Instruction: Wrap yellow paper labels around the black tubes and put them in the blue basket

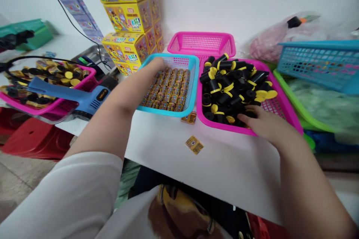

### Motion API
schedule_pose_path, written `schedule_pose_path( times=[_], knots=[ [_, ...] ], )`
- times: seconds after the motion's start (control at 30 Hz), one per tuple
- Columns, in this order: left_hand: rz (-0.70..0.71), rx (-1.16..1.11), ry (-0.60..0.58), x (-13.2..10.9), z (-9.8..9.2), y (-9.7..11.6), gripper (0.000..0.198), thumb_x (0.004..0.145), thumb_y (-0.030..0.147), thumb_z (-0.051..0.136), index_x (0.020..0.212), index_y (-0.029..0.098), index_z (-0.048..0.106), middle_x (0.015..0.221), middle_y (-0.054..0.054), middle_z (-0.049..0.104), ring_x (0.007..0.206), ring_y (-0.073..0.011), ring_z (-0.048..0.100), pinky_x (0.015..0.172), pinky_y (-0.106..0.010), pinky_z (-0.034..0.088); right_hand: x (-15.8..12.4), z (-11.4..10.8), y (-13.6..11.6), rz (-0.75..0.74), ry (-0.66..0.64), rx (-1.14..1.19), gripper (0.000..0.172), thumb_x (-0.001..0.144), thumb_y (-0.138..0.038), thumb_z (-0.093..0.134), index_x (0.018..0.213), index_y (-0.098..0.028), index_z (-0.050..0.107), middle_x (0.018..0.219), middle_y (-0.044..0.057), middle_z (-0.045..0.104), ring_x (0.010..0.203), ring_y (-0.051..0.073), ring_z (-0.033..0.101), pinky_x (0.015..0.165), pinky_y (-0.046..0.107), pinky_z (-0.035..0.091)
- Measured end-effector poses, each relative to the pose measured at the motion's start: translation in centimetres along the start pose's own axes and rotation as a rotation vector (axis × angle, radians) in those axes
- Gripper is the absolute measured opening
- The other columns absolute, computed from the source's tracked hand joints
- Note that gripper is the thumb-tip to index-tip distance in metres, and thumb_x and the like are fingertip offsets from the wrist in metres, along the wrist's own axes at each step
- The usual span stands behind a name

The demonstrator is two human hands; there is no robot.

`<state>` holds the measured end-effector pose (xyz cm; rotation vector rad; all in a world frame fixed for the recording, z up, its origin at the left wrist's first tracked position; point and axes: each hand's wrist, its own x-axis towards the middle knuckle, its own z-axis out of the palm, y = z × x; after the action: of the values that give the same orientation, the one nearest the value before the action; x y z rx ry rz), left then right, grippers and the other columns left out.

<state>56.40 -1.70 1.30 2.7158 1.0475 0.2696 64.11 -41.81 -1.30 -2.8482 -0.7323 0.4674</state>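
Observation:
My left hand reaches into the blue basket, its fingers down among the rows of small gold-wrapped packets; the fingertips are hidden. My right hand lies at the near edge of the pink basket, fingers stretched out and touching the black tubes with yellow caps piled in it. Two loose gold packets lie on the white table: one in front of me, one against the blue basket.
An empty pink basket stands behind. Yellow boxes are stacked at the back left. A blue heat gun and another pink basket of tubes lie left. Blue and green baskets sit right.

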Motion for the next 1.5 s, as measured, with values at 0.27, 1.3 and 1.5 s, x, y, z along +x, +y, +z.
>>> schedule_pose_path(
  times=[0.27, 1.3, 1.5],
  knots=[
    [0.723, -0.172, 0.049, -17.1, -1.6, 4.4, 0.036, 0.107, 0.037, 0.046, 0.118, 0.016, 0.073, 0.123, -0.014, 0.076, 0.118, -0.0259, 0.069, 0.111, -0.042, 0.048, -3.7, 0.8, -0.9, 0.075, 0.488, 0.155, 0.025, 0.095, -0.047, 0.053, 0.111, -0.028, 0.05, 0.084, 0.002, 0.058, 0.068, 0.022, 0.047, 0.066, 0.034, 0.028],
    [0.799, -0.936, -0.054, -25.9, 6.7, 4.2, 0.057, 0.11, 0.052, 0.045, 0.083, 0.015, 0.079, 0.08, -0.009, 0.082, 0.073, -0.0134, 0.078, 0.069, -0.02, 0.061, -8.3, 5.7, -1.6, -0.822, 0.18, 1.259, 0.028, 0.095, -0.043, 0.076, 0.116, -0.03, 0.064, 0.093, 0.0, 0.068, 0.061, 0.014, 0.068, 0.052, 0.031, 0.061],
    [0.99, -0.789, 0.171, -25.5, 7.5, 3.9, 0.041, 0.108, 0.046, 0.052, 0.11, 0.017, 0.081, 0.109, -0.011, 0.084, 0.098, -0.0174, 0.082, 0.089, -0.024, 0.065, -8.7, 5.4, -1.9, -0.761, 0.019, 1.373, 0.024, 0.094, -0.038, 0.079, 0.117, -0.03, 0.074, 0.085, -0.001, 0.074, 0.066, 0.014, 0.072, 0.057, 0.027, 0.062]
  ],
)
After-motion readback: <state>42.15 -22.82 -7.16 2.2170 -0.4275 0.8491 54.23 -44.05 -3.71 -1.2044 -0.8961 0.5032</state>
